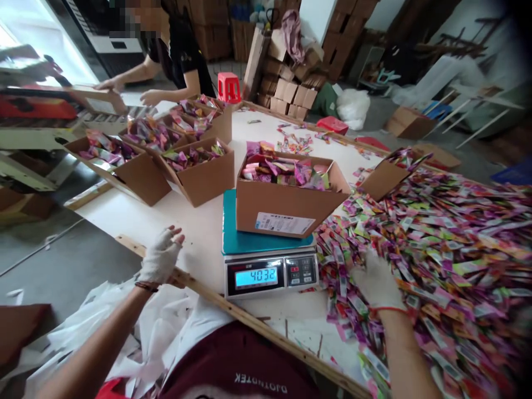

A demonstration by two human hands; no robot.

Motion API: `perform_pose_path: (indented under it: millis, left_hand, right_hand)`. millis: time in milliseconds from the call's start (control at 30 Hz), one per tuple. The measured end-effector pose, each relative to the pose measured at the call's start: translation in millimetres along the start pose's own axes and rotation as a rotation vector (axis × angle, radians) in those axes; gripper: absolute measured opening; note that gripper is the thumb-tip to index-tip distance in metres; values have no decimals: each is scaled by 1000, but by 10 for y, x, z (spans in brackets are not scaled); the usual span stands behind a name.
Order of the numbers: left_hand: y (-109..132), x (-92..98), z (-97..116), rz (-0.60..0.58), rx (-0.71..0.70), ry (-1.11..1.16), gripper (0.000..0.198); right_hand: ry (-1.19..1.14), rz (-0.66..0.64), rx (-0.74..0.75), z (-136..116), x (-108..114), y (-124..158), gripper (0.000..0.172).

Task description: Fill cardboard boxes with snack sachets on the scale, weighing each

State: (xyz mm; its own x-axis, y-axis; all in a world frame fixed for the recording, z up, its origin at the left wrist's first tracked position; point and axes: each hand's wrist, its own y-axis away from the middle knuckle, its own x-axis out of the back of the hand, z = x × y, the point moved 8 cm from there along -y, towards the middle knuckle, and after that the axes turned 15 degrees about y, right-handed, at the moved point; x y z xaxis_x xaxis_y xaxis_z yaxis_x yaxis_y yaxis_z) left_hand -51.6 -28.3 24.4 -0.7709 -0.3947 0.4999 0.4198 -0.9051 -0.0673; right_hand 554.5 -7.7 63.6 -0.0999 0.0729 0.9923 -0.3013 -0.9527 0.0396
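Note:
My left hand [161, 256], in a white knit glove, hovers over the table's wooden front edge, fingers loosely curled with nothing in them. My right hand [376, 280], gloved too, lies palm down on the big heap of coloured sachets [440, 249]; its fingertips are buried among them. Between my hands stands a digital scale [270, 271] with a teal pan; its display reads 4032. On the pan sits an open cardboard box [286, 208] filled with pink and green sachets.
Several more open boxes of sachets [199, 166] stand at the left and back of the white table [199, 221]. Another person [174, 50] works at the far left corner. Stacked cartons [291, 83] and a red stool [228, 86] lie beyond. White plastic bags [124, 321] hang by my lap.

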Motion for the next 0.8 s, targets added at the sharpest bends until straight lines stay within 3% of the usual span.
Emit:
perform_pose_path:
  millis: [33,100,133,200,300,367,467,533,600,700,733,800]
  left_hand:
    - [-19,82,221,30,-44,30,49]
    - [3,257,849,70,-199,97,44]
    - [76,361,1285,94,-376,180,37]
    - [278,427,2118,13,-632,235,30]
    - [662,285,3183,-156,-986,161,29]
    - [837,46,3638,-243,-1140,89,23]
    - [895,-608,3899,-430,-1159,-238,22]
    - [804,-1011,3848,-476,-1039,-508,24]
    - [688,-1263,3739,-510,-895,-640,33]
    - [518,-1403,3675,-583,-809,-626,41]
    - [427,-1363,3746,-525,-851,-590,43]
    - [135,-1176,3944,-297,-918,-480,56]
  right_hand:
    - [39,-88,-36,98,-311,47,44]
    - [61,-141,-89,206,-712,139,48]
    - [54,-131,-101,223,-820,169,49]
    - [41,-103,-118,236,-926,194,51]
    - [25,-85,-151,267,-975,185,53]
    - [18,-71,-173,290,-993,188,53]
    - [0,-46,-182,293,-1006,230,51]
    - [-25,-32,-172,285,-997,263,50]
    - [-61,-10,-162,291,-980,273,51]
    - [-127,56,-114,295,-956,219,44]
    - [-146,79,-94,291,-950,193,40]
    - [-168,104,-52,268,-941,153,32]
